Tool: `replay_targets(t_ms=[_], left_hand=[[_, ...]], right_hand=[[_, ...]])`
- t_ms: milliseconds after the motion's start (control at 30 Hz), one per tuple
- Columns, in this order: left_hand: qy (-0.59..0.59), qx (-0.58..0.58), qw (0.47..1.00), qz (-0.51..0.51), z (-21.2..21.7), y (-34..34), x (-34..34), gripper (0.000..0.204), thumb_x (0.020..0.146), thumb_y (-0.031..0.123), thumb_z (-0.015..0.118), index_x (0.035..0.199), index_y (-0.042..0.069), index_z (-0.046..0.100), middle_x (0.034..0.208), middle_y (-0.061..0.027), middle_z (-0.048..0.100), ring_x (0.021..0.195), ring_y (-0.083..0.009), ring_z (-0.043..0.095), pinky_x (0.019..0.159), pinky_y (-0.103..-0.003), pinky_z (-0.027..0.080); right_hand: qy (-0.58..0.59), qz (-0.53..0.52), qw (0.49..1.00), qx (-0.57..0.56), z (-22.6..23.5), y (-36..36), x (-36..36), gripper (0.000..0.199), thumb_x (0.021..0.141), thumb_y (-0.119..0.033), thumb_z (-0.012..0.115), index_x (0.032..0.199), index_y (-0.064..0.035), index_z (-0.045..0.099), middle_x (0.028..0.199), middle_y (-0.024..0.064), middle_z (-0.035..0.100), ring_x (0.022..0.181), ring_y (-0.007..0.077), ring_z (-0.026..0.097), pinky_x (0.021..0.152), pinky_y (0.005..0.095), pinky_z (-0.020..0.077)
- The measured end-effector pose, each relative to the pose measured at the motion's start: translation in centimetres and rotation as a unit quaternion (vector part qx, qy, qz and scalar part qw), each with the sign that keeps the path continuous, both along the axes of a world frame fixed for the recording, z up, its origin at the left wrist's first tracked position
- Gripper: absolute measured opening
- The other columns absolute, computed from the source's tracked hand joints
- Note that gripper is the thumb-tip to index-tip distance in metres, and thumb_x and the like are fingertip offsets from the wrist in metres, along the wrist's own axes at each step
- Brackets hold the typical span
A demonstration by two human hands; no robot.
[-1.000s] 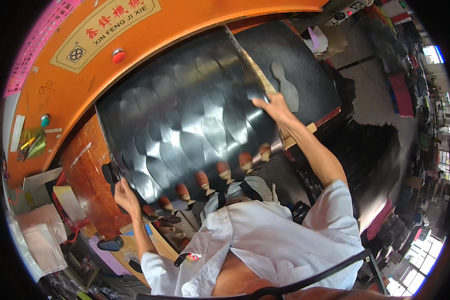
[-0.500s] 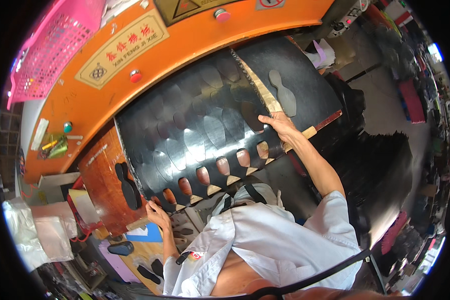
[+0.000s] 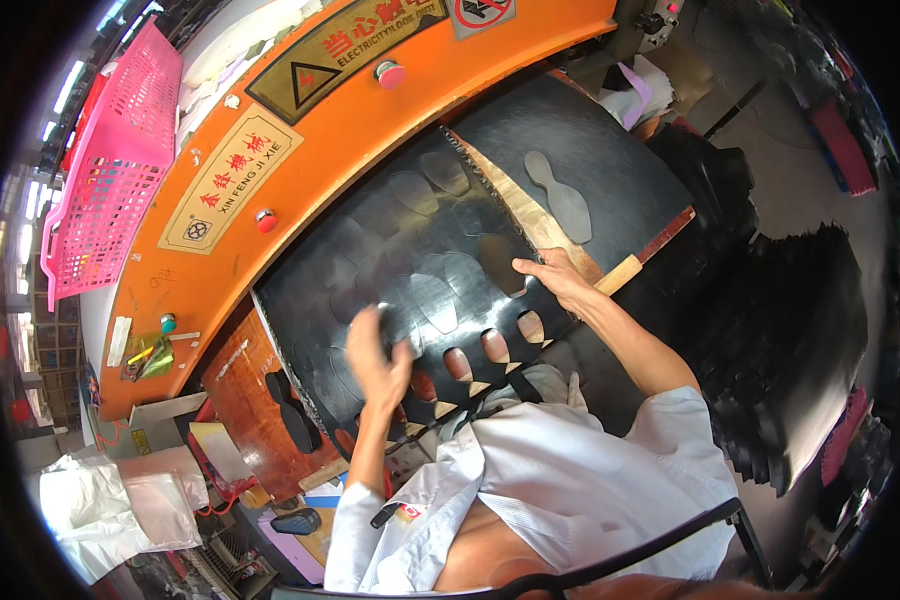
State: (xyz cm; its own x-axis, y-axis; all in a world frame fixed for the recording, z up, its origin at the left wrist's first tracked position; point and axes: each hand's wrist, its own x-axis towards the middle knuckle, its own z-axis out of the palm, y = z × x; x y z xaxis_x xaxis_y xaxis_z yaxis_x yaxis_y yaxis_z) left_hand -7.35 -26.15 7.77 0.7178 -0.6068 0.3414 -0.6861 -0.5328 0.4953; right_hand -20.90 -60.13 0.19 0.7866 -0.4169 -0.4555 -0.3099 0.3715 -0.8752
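A black rubber-like sheet lies in front of me, marked with sole-shaped cuts and pierced by a row of sole-shaped holes along its near edge. My right hand grips its right edge, thumb on top and the other fingers partly hidden. Above the sheet's left part is my left hand, smeared by motion, its thumb apart from the fingers and nothing visible in it. Whether it touches the sheet I cannot tell. Beyond the right edge, a dark grey sole piece rests on another black sheet.
An orange machine beam with coloured buttons spans the far side. At left, a black sole lies on a reddish-brown board. A pink basket stands at the upper left. Stacked black sheets lie at right.
My left hand has left the sheet's near left corner and moved up and right over it. My right hand keeps its hold; the sheet's right edge now sits farther from the grey sole.
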Motion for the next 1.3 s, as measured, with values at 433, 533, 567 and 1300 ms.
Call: replay_targets(t_ms=[433, 533, 567, 1300], left_hand=[[0.013, -0.003, 0.943, -0.333, -5.5, -18.3, 2.6, 0.044, 0.098, 0.013, 0.065, 0.14, 0.003, 0.062, 0.146, -0.0187, 0.061, 0.139, -0.0332, 0.056, 0.117, -0.046, 0.042], [0.374, -0.138, 0.888, -0.231, -5.2, -18.5, 3.1, 0.034, 0.108, 0.016, 0.054, 0.135, 0.0, 0.066, 0.141, -0.0182, 0.065, 0.136, -0.0321, 0.059, 0.116, -0.043, 0.043], [0.427, -0.224, 0.853, -0.2, -4.8, -18.5, 3.7, 0.035, 0.111, 0.024, 0.051, 0.13, 0.001, 0.069, 0.132, -0.0117, 0.07, 0.126, -0.0249, 0.063, 0.109, -0.039, 0.046], [0.043, 0.126, 0.866, -0.481, -3.2, -10.8, 4.7, 0.082, 0.089, 0.029, 0.076, 0.159, 0.005, 0.04, 0.166, -0.0201, 0.035, 0.158, -0.0379, 0.028, 0.13, -0.05, 0.024]], right_hand=[[-0.001, -0.094, 0.995, 0.035, 1.8, 2.5, -3.9, 0.042, 0.109, -0.037, 0.062, 0.104, 0.0028, 0.075, 0.085, 0.008, 0.075, 0.072, 0.0093, 0.067, 0.07, 0.0268, 0.0544], [0.014, -0.086, 0.989, -0.123, 1.0, 3.4, -4.5, 0.043, 0.109, -0.035, 0.061, 0.092, 0.0009, 0.076, 0.08, 0.0037, 0.074, 0.071, 0.0074, 0.064, 0.067, 0.0261, 0.0516], [0.052, -0.08, 0.982, -0.165, 0.8, 3.7, -4.7, 0.046, 0.11, -0.035, 0.061, 0.083, -0.0002, 0.076, 0.076, 0.0009, 0.073, 0.07, 0.0062, 0.063, 0.066, 0.026, 0.0501], [0.038, 0.073, 0.978, 0.193, 2.2, 5.1, -3.1, 0.006, 0.096, -0.003, 0.071, 0.091, -0.0034, 0.068, 0.075, 0.0007, 0.063, 0.054, 0.0075, 0.056, 0.046, 0.0212, 0.0391]])
